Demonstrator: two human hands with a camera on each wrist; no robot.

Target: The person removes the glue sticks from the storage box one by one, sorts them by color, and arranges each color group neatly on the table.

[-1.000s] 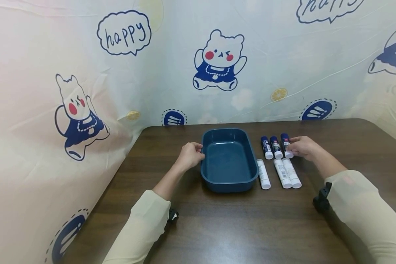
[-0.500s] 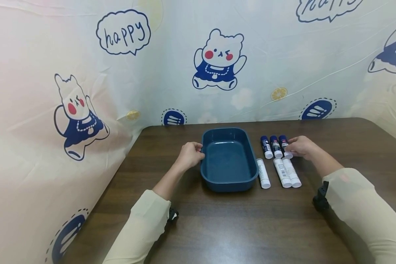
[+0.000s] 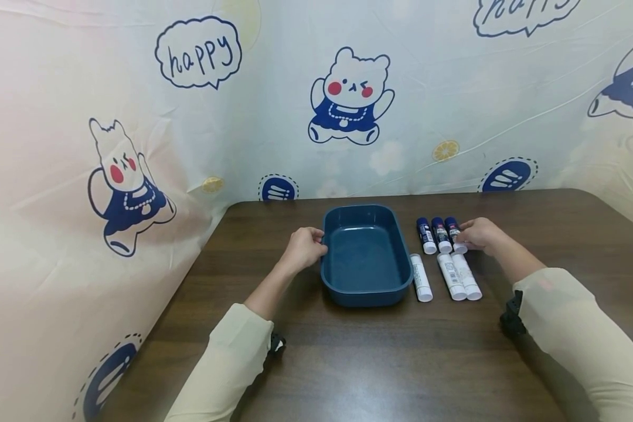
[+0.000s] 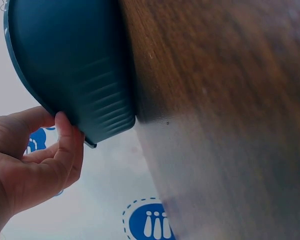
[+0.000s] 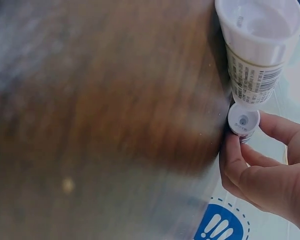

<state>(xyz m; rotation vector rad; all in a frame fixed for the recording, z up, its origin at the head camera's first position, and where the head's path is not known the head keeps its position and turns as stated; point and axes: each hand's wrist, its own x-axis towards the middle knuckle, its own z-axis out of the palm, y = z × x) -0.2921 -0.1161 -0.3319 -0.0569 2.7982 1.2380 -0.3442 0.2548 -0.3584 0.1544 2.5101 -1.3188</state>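
A deep blue rectangular dish stands on the wooden table. My left hand pinches its left rim; in the left wrist view the fingers bend against the edge. Right of the dish, three short blue-capped glue sticks lie in a row: a left one, a middle one and a right one. My right hand holds the right one between thumb and fingers. The right wrist view shows its white round base at the fingertips.
Nearer the front lie three longer white tubes: one beside the dish, and a pair, left tube and right tube, side by side. A patterned cloth hangs behind the table.
My right hand has shifted slightly left with the right glue stick, bringing it close beside the middle one. The left hand and the dish have not moved.
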